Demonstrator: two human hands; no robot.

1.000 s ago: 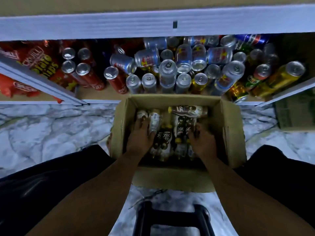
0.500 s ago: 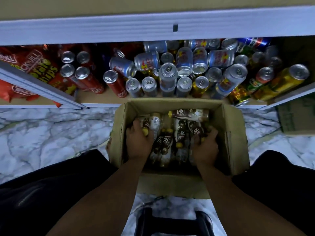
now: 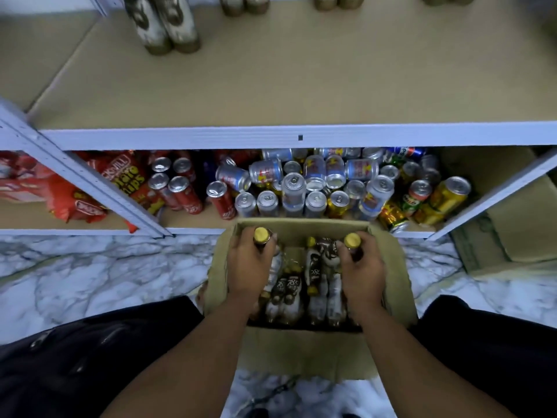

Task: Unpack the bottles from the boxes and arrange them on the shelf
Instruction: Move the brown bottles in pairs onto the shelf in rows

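- The box sits on the floor at 6 o'clock in the view, between the person's knees and close against the foot of the shelving. That probably keeps each lift to the shelf short.
- The left hand has its fingers curled round the neck of the left bottle, at 10 o'clock inside the box. The yellow cap stands proud above the knuckles.
- The right hand wraps the right bottle the same way, at 2 o'clock inside the box.
- Both bottles are held upright by the neck. This looks like the easiest grip for drawing them straight up out of a crowded box, one to each hand, so each trip moves two.
- More loose bottles lie jumbled between the wrists. A good part of the unpacking looks to be ahead.
- The upper shelf spreads across 12 o'clock, mostly bare board. A few shelved bottles stand at its back from 11 to 1 o'clock, seemingly set deep to leave the front free for later rows.
- The lower shelf, directly beyond the box, is packed with cans. Crisp bags lie at 9 o'clock, so the bottles likely belong on the shelf above.
- A second carton rests at 3 o'clock; I cannot tell what it holds.
- Next, I judge, comes a clean vertical lift past the box rim, taking care not to snag the neighbouring bottles.
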